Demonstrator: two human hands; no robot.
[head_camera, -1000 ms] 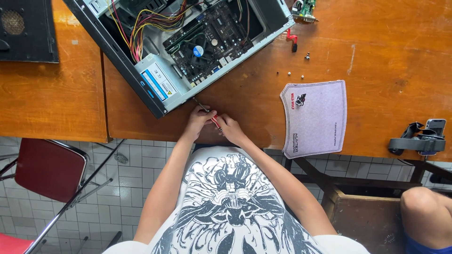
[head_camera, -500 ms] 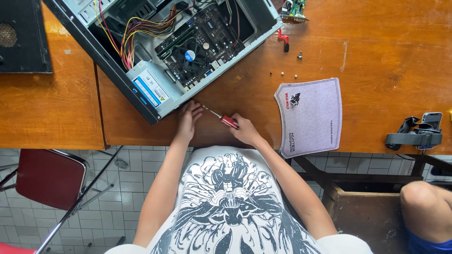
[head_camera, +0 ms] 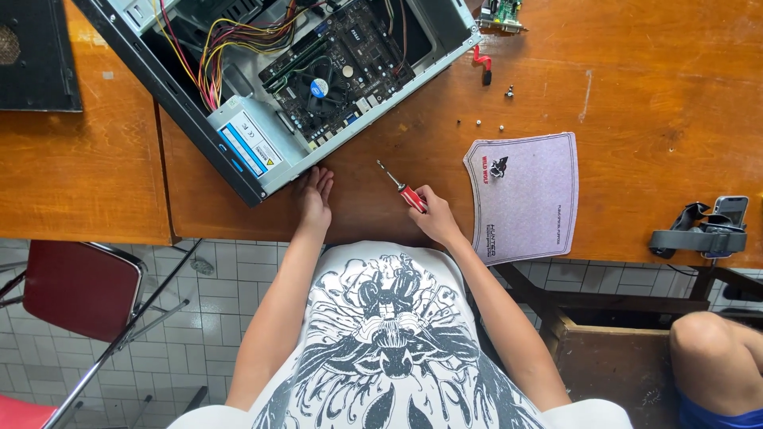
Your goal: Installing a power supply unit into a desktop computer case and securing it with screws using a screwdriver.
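The right hand (head_camera: pixel 435 216) is closed around the red handle of a screwdriver (head_camera: pixel 401 188), whose thin metal shaft slants up and to the left over the bare table (head_camera: pixel 652 95). The palm hides most of the handle, and the tip is too small to make out. The left hand (head_camera: pixel 315 195) lies flat and open, fingers together, its fingertips touching the near corner of the open computer case (head_camera: pixel 262 95). Whether it presses on the case or only rests there cannot be told.

The case lies on its side, cut off by the top edge of the picture. Inside it show a motherboard with a round fan (head_camera: pixel 319 87), a bundle of coloured wires (head_camera: pixel 238 44) and a grey power supply (head_camera: pixel 248 143); the far end is out of view.

Just right of the right hand lies a grey mouse pad (head_camera: pixel 528 191), its lower edge hanging past the table. Above it sit a few tiny screws (head_camera: pixel 478 123), hard to tell apart, and a short red cable (head_camera: pixel 480 63). A green circuit board (head_camera: pixel 501 12) is cropped at the top. At the right edge rests a strap mount with a phone (head_camera: pixel 707 226). Another person's knee (head_camera: pixel 711 349) shows at the lower right, and a red chair (head_camera: pixel 75 290) stands at the lower left.
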